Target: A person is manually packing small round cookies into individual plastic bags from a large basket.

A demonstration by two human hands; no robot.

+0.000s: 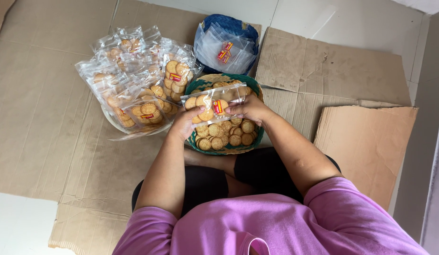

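Two hands, left hand (185, 123) and right hand (248, 107), each pinch an end of a clear biscuit bag (213, 101) held over the green basket (257, 137) of loose biscuits (224, 134), so filling looks underway, and further biscuits would need one hand freed.

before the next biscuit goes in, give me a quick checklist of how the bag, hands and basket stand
1. Clear bag held by both hands: ok, left hand at its left end, right hand at its right end.
2. Bag over the basket, so anything dropped lands inside: ok.
3. Loose biscuits in the basket to draw from: ok, plenty.
4. Bag mouth open: cannot tell, the fingers cover the ends.
5. Count of biscuits in the bag: cannot tell, a few show through the plastic.
6. Filled packs piled apart on the left, empty bags behind the basket: ok.
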